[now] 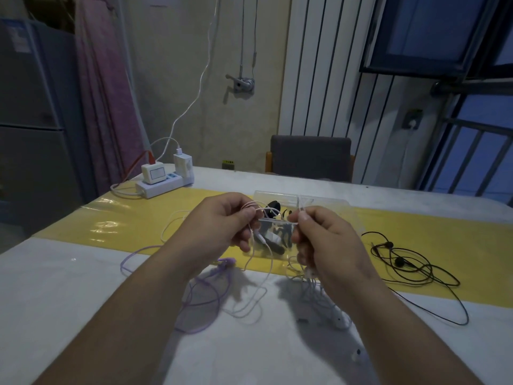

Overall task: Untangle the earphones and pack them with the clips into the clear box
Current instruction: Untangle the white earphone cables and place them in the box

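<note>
left hand (222, 221) and right hand (324, 238) each pinch thin white earphones (261, 238) over the cloth-covered table (83, 287). they half hide the clear box (333, 202) of dark clips (273, 205) behind. looped purple earphones (226, 263) lie left, black earphones (399, 262) right.

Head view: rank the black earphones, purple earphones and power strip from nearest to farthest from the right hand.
1. Black earphones, just right of the right hand.
2. Purple earphones, to its left.
3. Power strip, far left table corner.
</note>
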